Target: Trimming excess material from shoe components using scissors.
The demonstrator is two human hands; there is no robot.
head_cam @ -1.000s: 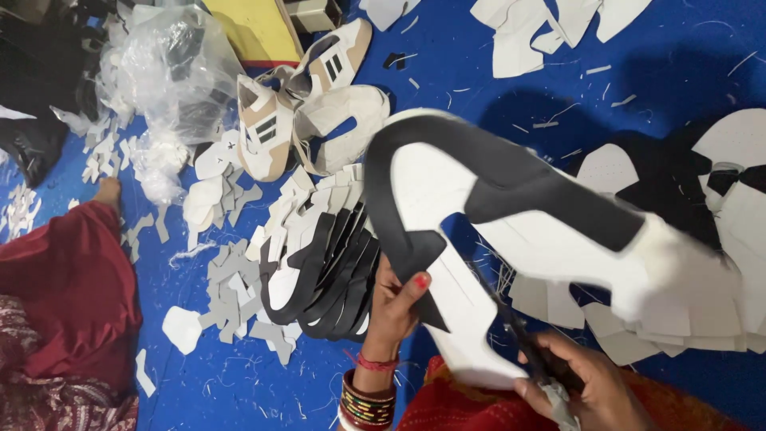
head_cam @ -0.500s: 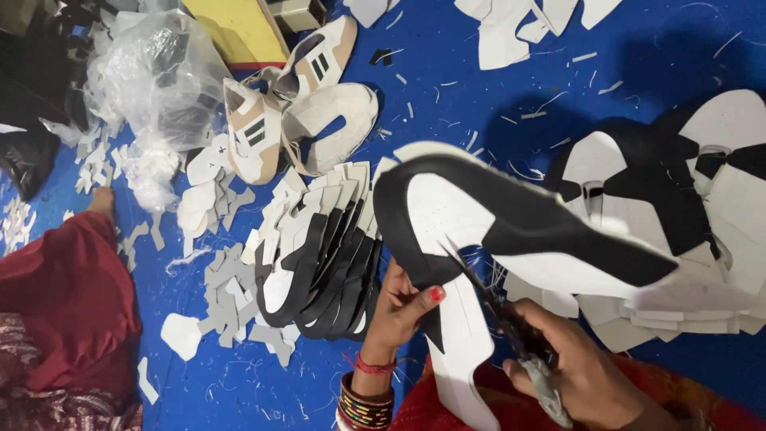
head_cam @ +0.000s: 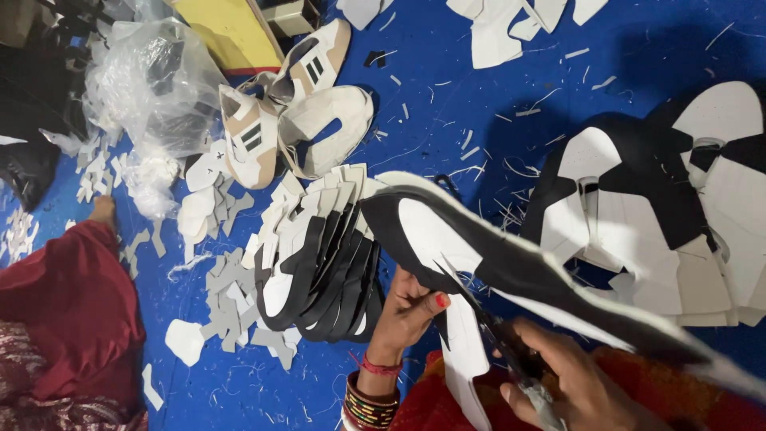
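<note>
Over the blue floor [head_cam: 447, 104], low and centre in your view, you hold a black and white shoe cutout [head_cam: 495, 255]. Its long axis runs from upper left to lower right, the rounded end pointing toward the stack of finished cutouts [head_cam: 319, 263] on the left and the far end blurring out at the bottom right corner. Your left hand [head_cam: 411, 307] is pinched on the cutout's lower edge, thumb on top. Your right hand [head_cam: 574, 383] is closed around the handles of the scissors [head_cam: 495, 335], whose blades slant up and left against the cutout's white part. Two tan and white shoe pieces [head_cam: 263, 120] lie well apart beside a crumpled plastic bag [head_cam: 152, 80]
</note>
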